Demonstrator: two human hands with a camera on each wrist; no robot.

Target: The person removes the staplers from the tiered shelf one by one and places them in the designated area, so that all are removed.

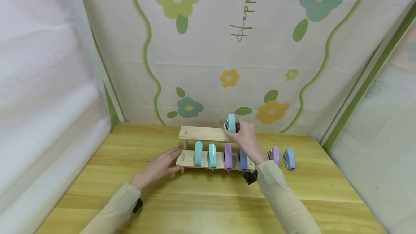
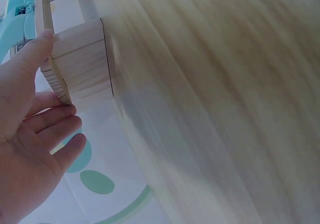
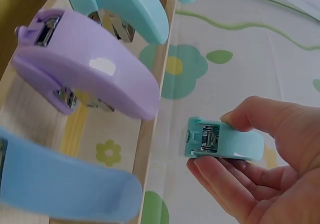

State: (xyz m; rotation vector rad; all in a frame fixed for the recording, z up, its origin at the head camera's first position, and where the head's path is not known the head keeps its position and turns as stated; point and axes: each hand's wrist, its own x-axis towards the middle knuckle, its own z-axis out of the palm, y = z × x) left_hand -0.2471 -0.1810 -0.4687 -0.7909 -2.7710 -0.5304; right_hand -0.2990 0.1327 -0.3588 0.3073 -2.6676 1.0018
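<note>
Across mid-frame in the head view, the back edge of the wooden table (image 1: 195, 199), set against a flowered cloth (image 1: 201, 53); side edges slanting down to the lower left and lower right, beside the side cloths (image 1: 48, 93). Widest room at lower centre, over a broad stretch of wood grain between the two sleeves (image 1: 112, 207); more room left of the wooden rack (image 1: 201, 133) and at lower right. Tighter at centre, around the rack's two shelves, upper one behind, lower one in front.

On the lower shelf, in a close row from left to right: two turquoise staplers (image 1: 198, 153), a purple stapler (image 1: 228, 158) and a blue stapler (image 1: 242, 160). Right of the rack, on the table near the right wrist, a second purple stapler (image 1: 275, 154) and a second blue stapler (image 1: 290, 159).

In the right hand (image 1: 247, 138), pinched between thumb and fingers: the raised stapler (image 1: 231, 122), also turquoise, just right of centre frame, over the right end of the upper shelf. In the right wrist view, a strip of cloth between it and the wooden edge.

Well apart from it, at centre left, the left hand (image 1: 159, 167): partly spread, thumb and fingers lightly gripping the lower shelf's left end.
</note>
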